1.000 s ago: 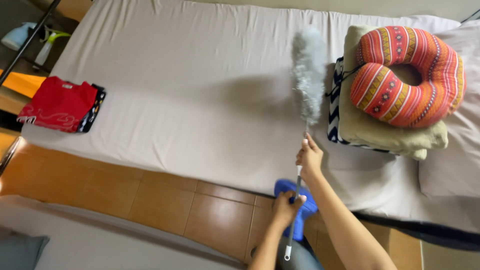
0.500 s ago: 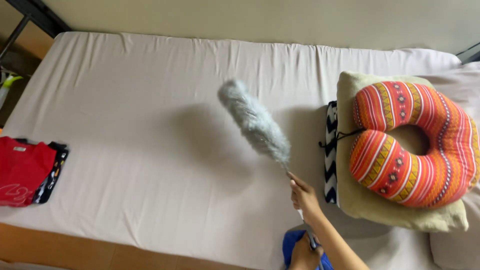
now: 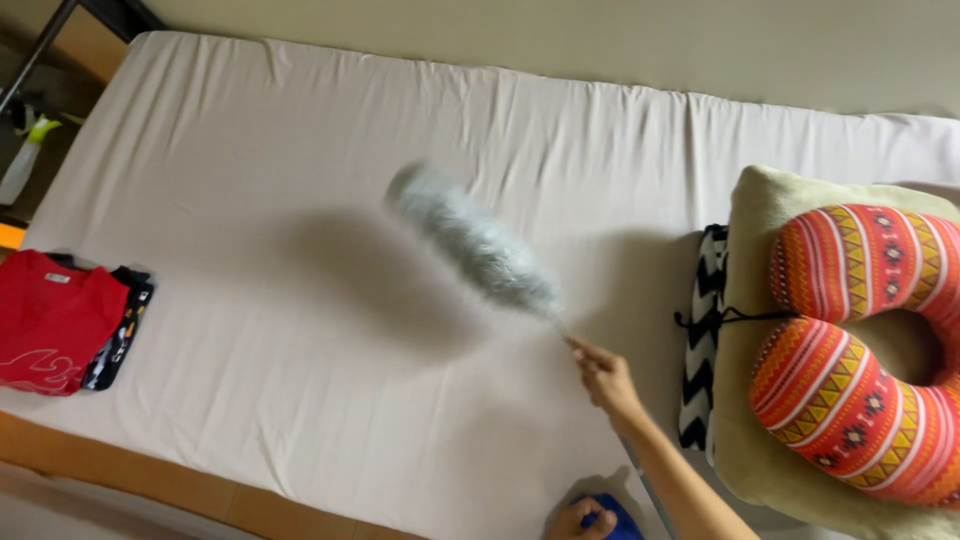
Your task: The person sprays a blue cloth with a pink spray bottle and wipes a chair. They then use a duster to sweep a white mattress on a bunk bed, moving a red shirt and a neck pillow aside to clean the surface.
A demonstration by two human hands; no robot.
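- Your right hand [image 3: 606,380] is closed around the thin handle of the feather duster [image 3: 472,243], fingers wrapped at the end nearest you; the fluffy grey head reaches out over the middle of the mattress [image 3: 300,300] and shows blurred.
- Judge the duster as very light and soft at the head, with a slim, stiff rod behind it (a rod that thin could twist in a loose grip), so the place to hold it is the handle end, where you have it now.
- Your left hand [image 3: 578,520] sits at the bottom edge of the view, curled onto a blue object [image 3: 610,515]; too little of it shows to tell what it is.
- The mattress wears a pale fitted sheet, lightly creased, soft and yielding under any pressure.
- Near the left edge lies a folded red shirt [image 3: 48,322] on a darker folded garment [image 3: 120,330].
- To the right, an orange patterned neck pillow [image 3: 850,350] rests on a cream cushion [image 3: 760,220], with a black-and-white zigzag cloth [image 3: 700,350] just beside.
- A plain wall [image 3: 600,40] runs along the far side; a spray bottle [image 3: 25,160] stands off the left corner.
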